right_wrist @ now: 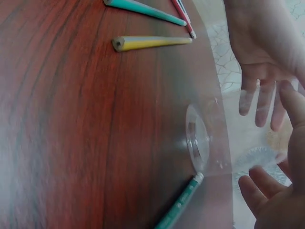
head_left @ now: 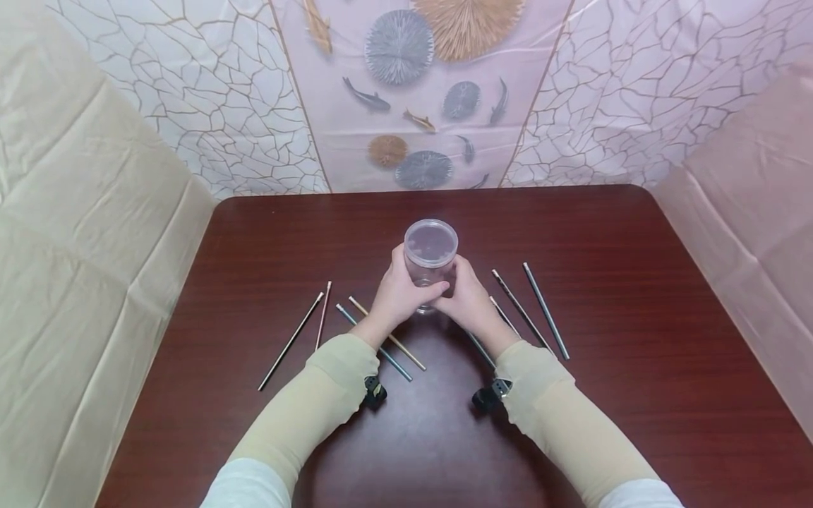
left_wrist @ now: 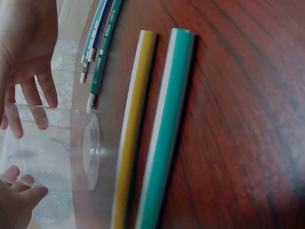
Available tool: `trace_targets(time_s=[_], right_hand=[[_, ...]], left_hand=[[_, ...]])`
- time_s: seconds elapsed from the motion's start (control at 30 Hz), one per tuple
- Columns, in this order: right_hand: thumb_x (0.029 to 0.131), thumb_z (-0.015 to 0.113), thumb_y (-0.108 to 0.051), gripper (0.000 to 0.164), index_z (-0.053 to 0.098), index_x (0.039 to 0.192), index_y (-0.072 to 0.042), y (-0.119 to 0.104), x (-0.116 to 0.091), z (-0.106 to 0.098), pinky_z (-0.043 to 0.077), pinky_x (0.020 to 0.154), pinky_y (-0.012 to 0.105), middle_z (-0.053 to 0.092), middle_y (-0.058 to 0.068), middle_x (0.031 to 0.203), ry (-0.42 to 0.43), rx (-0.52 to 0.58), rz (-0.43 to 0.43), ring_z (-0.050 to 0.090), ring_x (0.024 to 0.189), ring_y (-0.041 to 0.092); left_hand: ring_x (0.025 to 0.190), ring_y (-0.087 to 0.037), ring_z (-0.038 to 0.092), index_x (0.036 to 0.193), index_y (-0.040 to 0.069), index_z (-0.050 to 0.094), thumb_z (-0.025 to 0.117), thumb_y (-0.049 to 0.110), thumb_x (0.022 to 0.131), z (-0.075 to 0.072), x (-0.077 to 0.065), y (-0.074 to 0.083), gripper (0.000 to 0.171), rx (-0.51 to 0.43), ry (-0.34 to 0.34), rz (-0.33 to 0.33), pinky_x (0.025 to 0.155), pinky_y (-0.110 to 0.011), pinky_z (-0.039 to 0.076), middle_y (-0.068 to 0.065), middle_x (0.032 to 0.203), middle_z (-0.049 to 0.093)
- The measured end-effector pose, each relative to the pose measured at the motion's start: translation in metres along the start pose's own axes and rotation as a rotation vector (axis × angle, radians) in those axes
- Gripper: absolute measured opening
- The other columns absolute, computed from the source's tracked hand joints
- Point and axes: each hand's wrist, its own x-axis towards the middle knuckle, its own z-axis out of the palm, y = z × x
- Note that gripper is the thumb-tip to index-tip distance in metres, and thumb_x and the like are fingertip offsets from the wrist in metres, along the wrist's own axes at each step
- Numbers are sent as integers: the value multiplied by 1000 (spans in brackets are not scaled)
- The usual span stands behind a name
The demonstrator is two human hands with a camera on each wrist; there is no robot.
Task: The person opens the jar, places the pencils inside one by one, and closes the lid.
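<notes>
A clear plastic jar [head_left: 432, 243] stands out past the middle of the table, its round top facing up. My left hand [head_left: 401, 293] grips its left side, and my right hand [head_left: 465, 296] grips the right side. Both thumbs cross low on the near side of the jar. In the left wrist view the jar's round base [left_wrist: 90, 151] shows beyond a yellow pencil [left_wrist: 135, 109] and a teal pencil [left_wrist: 169, 119]. From the right wrist, the end of a dark green pencil [right_wrist: 181, 202] overlaps the base's edge.
Left of the jar lie a black pencil [head_left: 291, 341] and a reddish pencil [head_left: 324, 314], with the teal and yellow ones crossing under my left forearm. Several more pencils, including a blue-grey one [head_left: 546, 310], lie at the right. A patterned cloth [head_left: 419, 99] hangs behind the table [head_left: 667, 339].
</notes>
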Motion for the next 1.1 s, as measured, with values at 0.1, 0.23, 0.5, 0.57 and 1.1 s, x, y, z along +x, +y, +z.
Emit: trace_targets(time_s=[0.1, 0.23, 0.5, 0.57, 1.1], right_hand=[[73, 78, -18, 80, 31, 134, 4, -2, 0, -4, 36, 99, 45, 42, 24, 127, -37, -23, -30, 46, 118, 34], [74, 78, -22, 83, 31, 137, 3, -4, 0, -10, 34, 101, 45, 41, 24, 130, -83, -44, -54, 43, 121, 33], [70, 82, -35, 103, 21, 146, -2, -13, 1, -33, 33, 100, 50, 35, 23, 137, -121, -76, -106, 38, 125, 35], [69, 83, -34, 107, 17, 147, -1, -17, 0, -41, 33, 100, 50, 35, 22, 137, -133, -65, -108, 38, 125, 35], [66, 85, -29, 109, 17, 147, -1, -57, 13, -66, 29, 98, 53, 39, 17, 140, -7, -93, -176, 32, 125, 36]], left_hand=[[112, -25, 52, 137, 11, 28, 81, 42, 66, -2, 0, -2, 94, 3, 10, 0, 93, -43, 42, -12, 125, 52], [110, -25, 52, 136, 12, 29, 81, 42, 66, -5, 0, -3, 92, 7, 9, 9, 92, -43, 42, -11, 123, 52], [107, -25, 54, 134, 13, 29, 82, 43, 64, -7, 2, -5, 93, 34, 1, 19, 90, -42, 44, -10, 120, 53], [106, -24, 54, 135, 13, 29, 82, 42, 64, -7, 2, -5, 93, 40, 2, 25, 89, -41, 45, -9, 120, 53], [112, -22, 52, 140, 15, 30, 81, 45, 65, 0, 0, -8, 95, 47, -15, 32, 92, -42, 43, -7, 129, 50]])
